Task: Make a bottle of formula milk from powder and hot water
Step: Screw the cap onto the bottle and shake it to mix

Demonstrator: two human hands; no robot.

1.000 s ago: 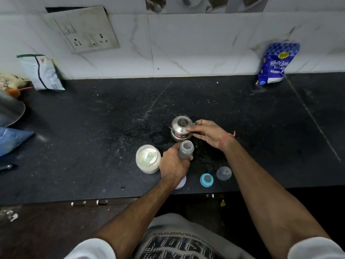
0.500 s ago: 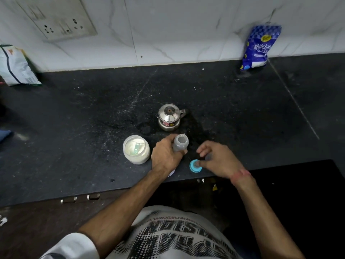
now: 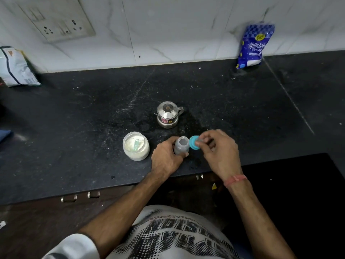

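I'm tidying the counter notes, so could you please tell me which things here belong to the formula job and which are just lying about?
In use:
- bottle, gripped by the left hand
- teal cap, held by the right hand
- open powder jar with its scoop
- steel kettle

Lying about:
- sugar bag
- white packet
- wall socket

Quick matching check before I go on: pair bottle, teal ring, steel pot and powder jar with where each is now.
1 bottle
2 teal ring
3 steel pot
4 powder jar

A open on the counter, scoop inside
B lidded, standing behind the hands
C gripped by the left hand, mouth open
D pinched in the right hand beside the bottle's mouth

Pairs: 1-C, 2-D, 3-B, 4-A
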